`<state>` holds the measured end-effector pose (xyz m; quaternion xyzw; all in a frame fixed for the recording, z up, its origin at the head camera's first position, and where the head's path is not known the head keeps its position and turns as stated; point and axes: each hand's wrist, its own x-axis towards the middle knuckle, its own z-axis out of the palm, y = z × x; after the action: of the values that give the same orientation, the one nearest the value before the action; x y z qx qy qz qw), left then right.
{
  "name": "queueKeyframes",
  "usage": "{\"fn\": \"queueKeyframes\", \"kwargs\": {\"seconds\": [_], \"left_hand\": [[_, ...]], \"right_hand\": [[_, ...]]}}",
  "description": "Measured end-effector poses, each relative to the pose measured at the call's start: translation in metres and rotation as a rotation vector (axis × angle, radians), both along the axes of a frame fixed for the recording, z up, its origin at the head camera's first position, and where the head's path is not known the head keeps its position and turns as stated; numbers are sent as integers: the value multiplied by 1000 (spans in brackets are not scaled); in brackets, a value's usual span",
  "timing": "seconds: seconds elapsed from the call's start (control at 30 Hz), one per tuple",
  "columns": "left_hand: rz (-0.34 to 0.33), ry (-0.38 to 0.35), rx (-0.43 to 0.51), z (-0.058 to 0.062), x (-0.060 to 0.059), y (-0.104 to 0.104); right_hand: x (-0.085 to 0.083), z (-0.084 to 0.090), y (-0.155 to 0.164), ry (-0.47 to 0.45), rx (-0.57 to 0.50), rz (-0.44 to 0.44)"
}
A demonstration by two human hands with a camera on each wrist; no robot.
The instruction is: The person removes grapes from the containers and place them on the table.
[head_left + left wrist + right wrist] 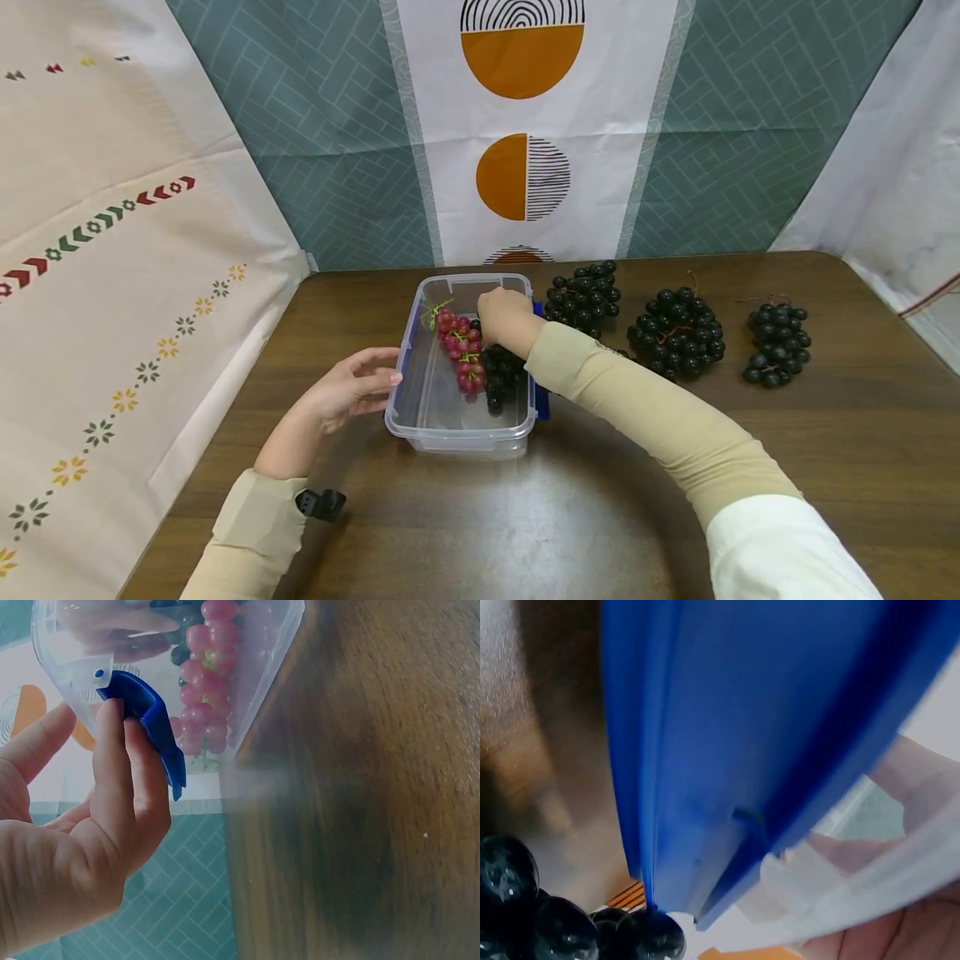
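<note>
- My left hand (360,385) is at the left wall of the clear plastic box (461,435), thumb and fingers apart, with two fingertips at a blue clip (154,724).
- My right hand (506,315) reaches down inside the box, near its far right corner; its fingertips are hidden from above and blurred through the plastic, so I cannot fairly tell whether they are clamped on anything.
- Black grapes (501,383) lie in the box, under my right hand and toward me from it.
- Red grapes (463,354) with green stems lie in the box between my two hands, just left of the black ones.
- A blue flap (542,402) hangs off the box's right wall, below my right wrist.
- Outside the box, right of my right hand, sit three more black bunches on the brown table (487,517): the nearest bunch (583,298) just beside the box, a middle bunch (677,329), and a far bunch (778,343) well apart.
- A patterned cloth (525,183) hangs beyond both hands.
</note>
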<state>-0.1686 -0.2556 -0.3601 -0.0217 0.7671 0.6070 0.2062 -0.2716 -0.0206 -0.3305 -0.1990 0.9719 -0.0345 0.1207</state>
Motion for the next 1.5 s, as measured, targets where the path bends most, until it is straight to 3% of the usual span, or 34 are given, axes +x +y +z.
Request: {"fn": "queueKeyframes", "kwargs": {"seconds": [0.27, 0.53, 0.73, 1.03, 1.23, 1.5], "left_hand": [[-22, -22, 18, 2, -1, 0], [-65, -53, 41, 4, -2, 1], [-53, -43, 21, 4, -2, 3], [-26, -44, 7, -2, -2, 4], [-24, -41, 1, -4, -1, 2], [-33, -45, 11, -3, -2, 2]], "right_hand": [[0, -7, -2, 50, 20, -3], [-4, -6, 4, -26, -52, 28], [-6, -1, 8, -75, -113, 54], [-6, -6, 8, -117, -114, 72], [-5, -10, 8, -77, -101, 94], [-9, -8, 9, -85, -141, 58]]}}
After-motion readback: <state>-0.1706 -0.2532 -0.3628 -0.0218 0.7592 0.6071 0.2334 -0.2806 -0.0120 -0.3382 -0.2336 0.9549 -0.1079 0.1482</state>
